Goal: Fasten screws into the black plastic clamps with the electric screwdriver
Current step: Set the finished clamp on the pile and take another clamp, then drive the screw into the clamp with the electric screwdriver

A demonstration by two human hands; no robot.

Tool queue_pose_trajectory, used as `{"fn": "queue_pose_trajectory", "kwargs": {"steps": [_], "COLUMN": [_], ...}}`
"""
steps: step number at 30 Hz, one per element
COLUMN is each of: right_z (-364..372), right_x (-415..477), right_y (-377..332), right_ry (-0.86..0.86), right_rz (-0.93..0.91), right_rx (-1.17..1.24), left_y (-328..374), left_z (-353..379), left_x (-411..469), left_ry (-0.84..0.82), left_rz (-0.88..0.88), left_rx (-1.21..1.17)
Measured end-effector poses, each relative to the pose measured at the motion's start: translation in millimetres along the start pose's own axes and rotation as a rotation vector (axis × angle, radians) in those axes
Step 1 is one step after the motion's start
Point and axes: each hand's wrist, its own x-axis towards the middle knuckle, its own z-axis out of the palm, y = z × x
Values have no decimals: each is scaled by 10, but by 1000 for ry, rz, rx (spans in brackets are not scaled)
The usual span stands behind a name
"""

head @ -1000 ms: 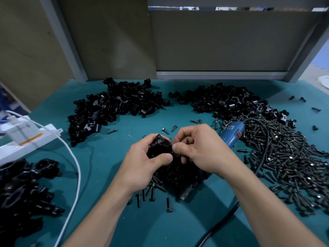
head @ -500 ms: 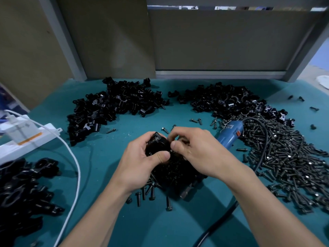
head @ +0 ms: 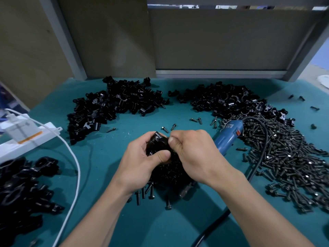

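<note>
Teal desk (head: 110,175) carries clamp piles (head: 114,104) at the back, a screw heap (head: 288,152) on the right, and a blue electric screwdriver (head: 228,136) lying just behind the right hand (head: 194,154). Left hand (head: 140,163) fingers curl round one black plastic clamp (head: 156,142) above mid-desk. Right hand fingers pinch its upper edge.

Left hand (head: 140,157), right hand (head: 194,154) around black clamp (head: 156,144)

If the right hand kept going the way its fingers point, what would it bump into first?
The clamp, most likely. The right hand points leftward, and its curled fingers seem to pinch at the clamp, which the left hand grips. Depth is hard to judge.
</note>
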Motion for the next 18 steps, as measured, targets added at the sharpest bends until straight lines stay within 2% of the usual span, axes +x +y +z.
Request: {"fn": "queue_pose_trajectory", "kwargs": {"steps": [4, 9, 11, 14, 16, 18], "right_z": [46, -136, -283, -492, -522, -421], "right_x": [-2, 45, 51, -93, -296, -451], "right_y": [-37, -9, 59, 249, 388, 458], "right_ry": [37, -77, -15, 165, 285, 330], "right_rz": [123, 116, 179, 371, 541, 678], "right_rx": [71, 66, 27, -34, 14, 112], "left_y": [4, -39, -61, -96, -102, -98], "left_z": [-8, 5, -3, -48, -52, -48], "left_x": [-4, -19, -25, -38, -26, 11], "left_ry": [15, 69, 79, 101, 122, 177], "left_rz": [72, 68, 29, -41, -35, -5], "left_rx": [154, 362, 309, 276, 277, 302]}}
